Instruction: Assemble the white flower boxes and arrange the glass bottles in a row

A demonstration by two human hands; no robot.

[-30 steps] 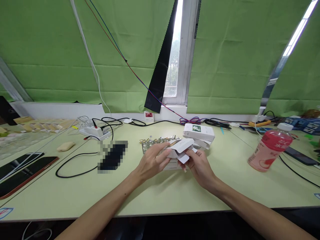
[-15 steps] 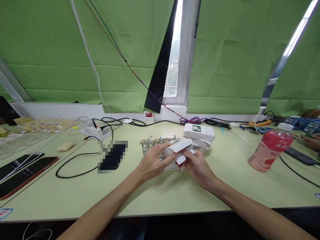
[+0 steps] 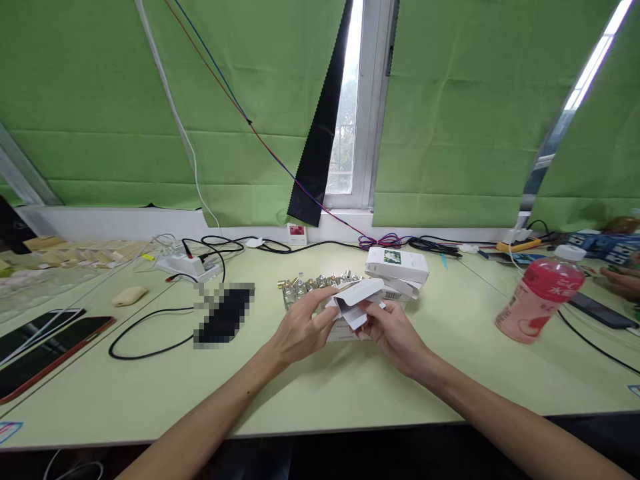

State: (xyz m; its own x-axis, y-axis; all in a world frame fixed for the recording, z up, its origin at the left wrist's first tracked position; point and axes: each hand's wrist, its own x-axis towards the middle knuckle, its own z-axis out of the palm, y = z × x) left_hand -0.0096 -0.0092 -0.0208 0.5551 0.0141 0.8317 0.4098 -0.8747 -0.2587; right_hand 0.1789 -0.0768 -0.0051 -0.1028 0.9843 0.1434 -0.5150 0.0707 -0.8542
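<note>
Between my hands is a small white cardboard box (image 3: 357, 303) with its end flaps standing open toward me. My left hand (image 3: 306, 327) grips the box's left side, thumb near the opening. My right hand (image 3: 393, 333) pinches the box at the right by its flap. Another white box (image 3: 345, 332) lies just below and behind it, partly covered by my hands. Several small glass bottles with gold and silver tops (image 3: 305, 285) stand in a group behind my left hand. White boxes (image 3: 400, 263) are stacked behind my right hand.
A pink drink bottle (image 3: 540, 293) stands to the right. On the left lie a pixelated dark phone (image 3: 225, 313) with a black cable, more phones (image 3: 60, 353) and a power strip (image 3: 193, 267). Part of another person's hand (image 3: 623, 283) shows at the far right.
The held box's flaps have opened wider, showing more of its inside. My left thumb has drawn back from the opening. The view has shifted slightly.
</note>
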